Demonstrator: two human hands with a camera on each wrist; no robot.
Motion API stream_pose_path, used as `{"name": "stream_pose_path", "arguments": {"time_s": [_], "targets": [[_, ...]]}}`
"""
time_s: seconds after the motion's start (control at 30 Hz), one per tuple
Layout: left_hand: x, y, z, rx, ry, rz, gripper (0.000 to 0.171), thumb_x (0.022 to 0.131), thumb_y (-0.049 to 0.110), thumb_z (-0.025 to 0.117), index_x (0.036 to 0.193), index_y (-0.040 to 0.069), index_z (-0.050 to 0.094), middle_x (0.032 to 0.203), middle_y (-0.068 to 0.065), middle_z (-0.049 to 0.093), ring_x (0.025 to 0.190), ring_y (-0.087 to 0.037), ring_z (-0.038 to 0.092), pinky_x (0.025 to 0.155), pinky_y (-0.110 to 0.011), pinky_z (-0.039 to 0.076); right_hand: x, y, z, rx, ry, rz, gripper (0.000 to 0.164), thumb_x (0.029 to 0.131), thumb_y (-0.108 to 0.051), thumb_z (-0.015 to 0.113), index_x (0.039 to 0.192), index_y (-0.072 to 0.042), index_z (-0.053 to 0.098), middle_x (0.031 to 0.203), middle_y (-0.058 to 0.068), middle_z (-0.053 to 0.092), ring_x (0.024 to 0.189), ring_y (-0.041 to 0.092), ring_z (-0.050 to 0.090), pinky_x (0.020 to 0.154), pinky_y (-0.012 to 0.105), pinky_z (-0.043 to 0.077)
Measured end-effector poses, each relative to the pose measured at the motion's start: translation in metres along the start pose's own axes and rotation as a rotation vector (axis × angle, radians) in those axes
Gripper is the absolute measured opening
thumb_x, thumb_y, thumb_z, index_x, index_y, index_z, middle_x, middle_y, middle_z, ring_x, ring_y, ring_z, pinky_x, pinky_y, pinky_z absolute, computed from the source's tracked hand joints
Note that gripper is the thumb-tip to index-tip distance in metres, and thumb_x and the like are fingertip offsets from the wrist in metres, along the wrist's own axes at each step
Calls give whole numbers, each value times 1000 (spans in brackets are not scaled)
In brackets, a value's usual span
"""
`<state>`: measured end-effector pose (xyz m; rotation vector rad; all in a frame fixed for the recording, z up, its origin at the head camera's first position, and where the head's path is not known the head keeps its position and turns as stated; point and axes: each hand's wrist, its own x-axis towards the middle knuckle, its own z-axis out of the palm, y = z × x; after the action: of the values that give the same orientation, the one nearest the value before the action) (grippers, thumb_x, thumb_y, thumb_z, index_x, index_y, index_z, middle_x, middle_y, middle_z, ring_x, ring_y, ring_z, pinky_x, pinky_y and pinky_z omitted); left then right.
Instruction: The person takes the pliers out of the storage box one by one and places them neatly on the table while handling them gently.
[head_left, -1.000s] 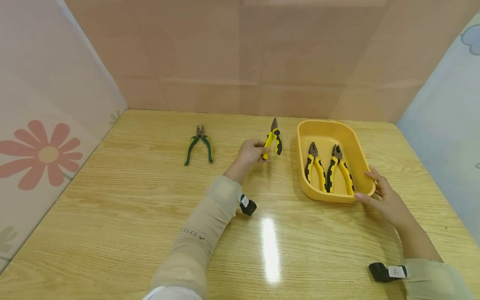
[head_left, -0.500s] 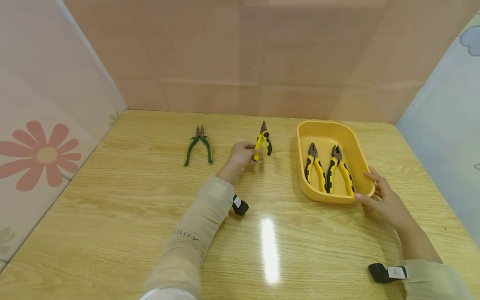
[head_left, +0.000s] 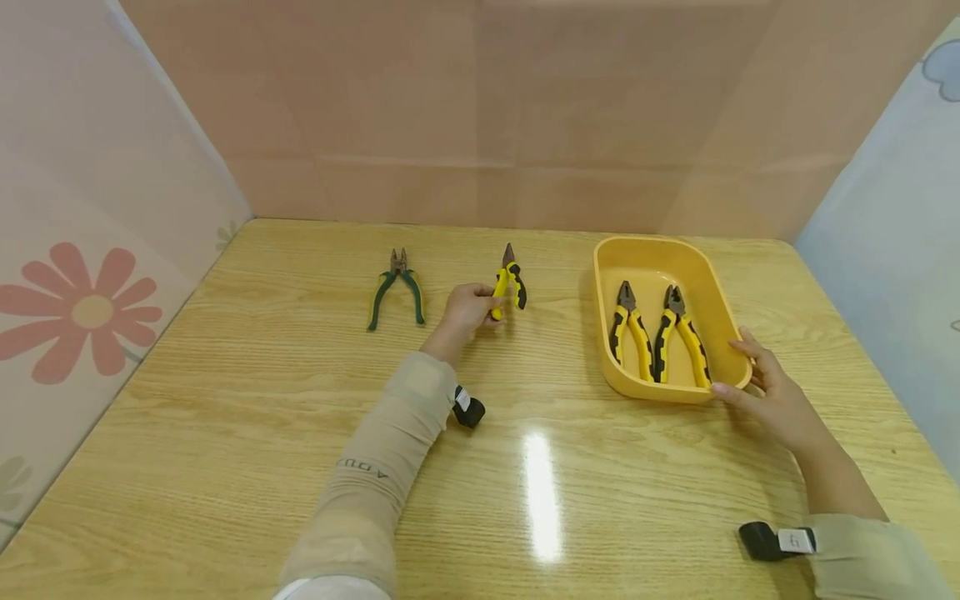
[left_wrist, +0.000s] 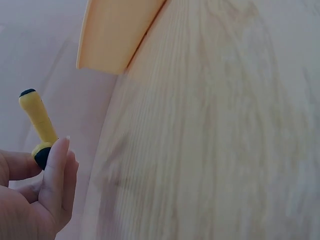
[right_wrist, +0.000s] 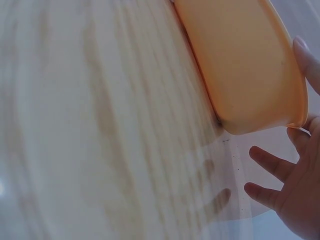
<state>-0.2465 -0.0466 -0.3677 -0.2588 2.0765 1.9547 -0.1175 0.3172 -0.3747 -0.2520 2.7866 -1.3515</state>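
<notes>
My left hand [head_left: 467,310] pinches one handle of a pair of long-nose pliers [head_left: 508,257], yellow and black, nose pointing away and handles spread. In the left wrist view, the other yellow handle [left_wrist: 40,120] rises beyond the fingers. My right hand [head_left: 778,414] holds the near right corner of a yellow bin [head_left: 606,342], thumb on the near side and fingers at the right side. Its lower fingers are spread apart in the right wrist view. Two yellow-and-black pliers, one left [head_left: 627,304] and one right [head_left: 675,308], lie side by side inside the bin.
Green-handled pliers [head_left: 398,275] lie on the wooden table [head_left: 247,400], left of my left hand, with handles spread. A pinkish-brown panel [head_left: 495,125] stands along the table's back edge. Patterned panels rise at the left [head_left: 135,192] and right [head_left: 892,217].
My left hand has carried the long-nose pliers leftward, away from the bin and towards the green-handled pliers. The right hand and the bin stay in place.
</notes>
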Motion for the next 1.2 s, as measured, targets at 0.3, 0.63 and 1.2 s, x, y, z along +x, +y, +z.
{"name": "stream_pose_path", "arguments": {"time_s": [0.3,0.63,1.2], "targets": [[-1,-1,-8,1,33,-24,33,86,0,50,118,-8,47,111,-23,49,87,-32,57,65,-27,49,1,0,0,4,-1,-1,66,85,-10,54,137,-5,13,143,-4,-7,115,53,14,95,52,14],[1,-5,-13,-9,81,-42,32,85,-1,50,117,-7,48,111,-23,49,84,-32,58,63,-26,49,0,0,0,11,-4,-7,66,86,-9,54,137,-4,13,143,-6,-7,115,53,13,91,57,13],[7,-7,-29,50,106,-45,29,87,1,48,115,-8,48,106,-21,50,82,-27,57,63,-26,49,-1,1,0,-29,6,-10,66,85,-10,54,137,-5,13,141,-13,-6,116,51,15,94,13,19]]}}
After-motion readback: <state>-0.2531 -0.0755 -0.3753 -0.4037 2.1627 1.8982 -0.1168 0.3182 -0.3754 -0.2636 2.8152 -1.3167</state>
